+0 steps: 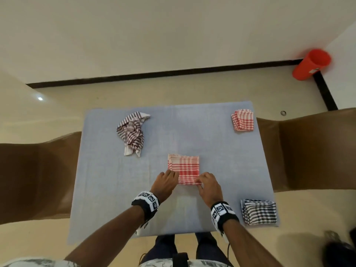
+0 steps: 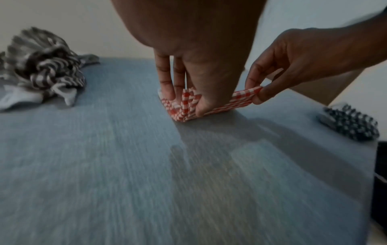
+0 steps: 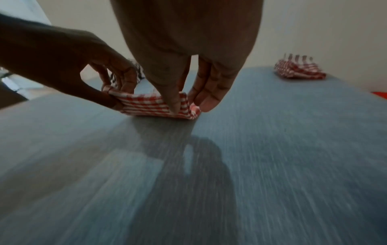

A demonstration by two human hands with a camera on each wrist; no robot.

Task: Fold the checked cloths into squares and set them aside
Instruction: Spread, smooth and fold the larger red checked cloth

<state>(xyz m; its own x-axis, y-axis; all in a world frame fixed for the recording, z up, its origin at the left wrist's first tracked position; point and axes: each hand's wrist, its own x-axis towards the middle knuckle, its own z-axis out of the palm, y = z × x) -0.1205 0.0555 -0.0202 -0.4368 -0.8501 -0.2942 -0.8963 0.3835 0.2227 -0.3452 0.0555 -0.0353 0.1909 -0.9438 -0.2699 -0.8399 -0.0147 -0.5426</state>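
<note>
A folded red checked cloth (image 1: 187,166) lies in the middle of the blue-covered table (image 1: 221,160). My left hand (image 1: 174,174) pinches its near left corner, and my right hand (image 1: 199,183) pinches its near right corner. In the left wrist view my left hand (image 2: 184,102) has thumb and fingers on the red checked cloth (image 2: 240,99), whose near edge is lifted a little. The right wrist view shows my right hand (image 3: 190,107) pinching the same cloth (image 3: 146,106). A crumpled brown checked cloth (image 1: 132,134) lies at the far left.
A folded red checked cloth (image 1: 242,120) sits at the table's far right corner. A folded black checked cloth (image 1: 259,211) sits at the near right corner. A red cylinder (image 1: 311,64) stands on the floor beyond the table. Brown furniture flanks the table.
</note>
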